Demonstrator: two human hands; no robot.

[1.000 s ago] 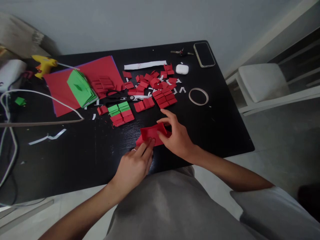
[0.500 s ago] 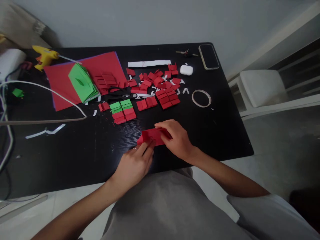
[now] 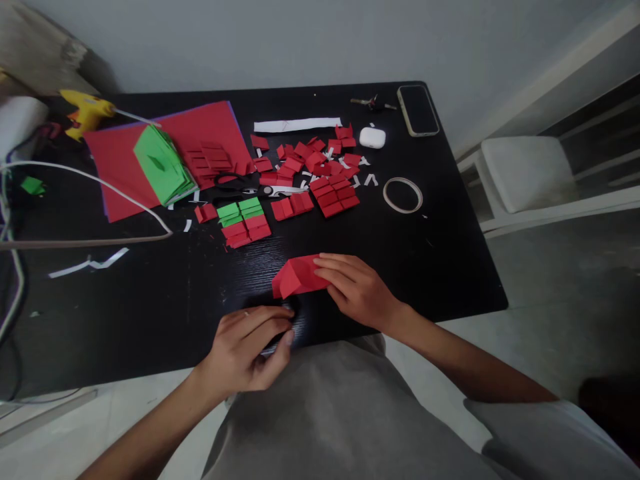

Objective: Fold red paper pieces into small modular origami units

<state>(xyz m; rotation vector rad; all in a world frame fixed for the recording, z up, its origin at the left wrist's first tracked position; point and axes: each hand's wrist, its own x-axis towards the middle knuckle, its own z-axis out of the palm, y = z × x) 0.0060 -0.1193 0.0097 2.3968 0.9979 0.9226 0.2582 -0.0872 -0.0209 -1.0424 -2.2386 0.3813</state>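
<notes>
A piece of folded red paper (image 3: 300, 275) lies near the front of the black table, its left end creased into a raised, pointed flap. My right hand (image 3: 357, 287) holds the paper's right end, fingers stretched over the top; the thumb is mostly hidden. Just below and left of the paper, my left hand (image 3: 253, 347) hovers at the table's front edge. It is apart from the paper, with thumb and fingers slightly curled and nothing in them. Beyond the hands sit a block of green and red folded paper pieces (image 3: 245, 222) and a red block (image 3: 334, 195).
Scissors (image 3: 270, 191) lie among loose red pieces and white scraps. At the left are a yellow glue gun (image 3: 87, 112), a green paper stack (image 3: 163, 167) on red sheets (image 3: 117, 190), and a cable (image 3: 100, 177). Rightward are a tape roll (image 3: 403, 195), earbud case (image 3: 373, 138) and phone (image 3: 418, 110).
My left hand has let go of the red paper and drawn back toward the front edge. The right hand has shifted slightly down, its fingers now lying over the paper's right end.
</notes>
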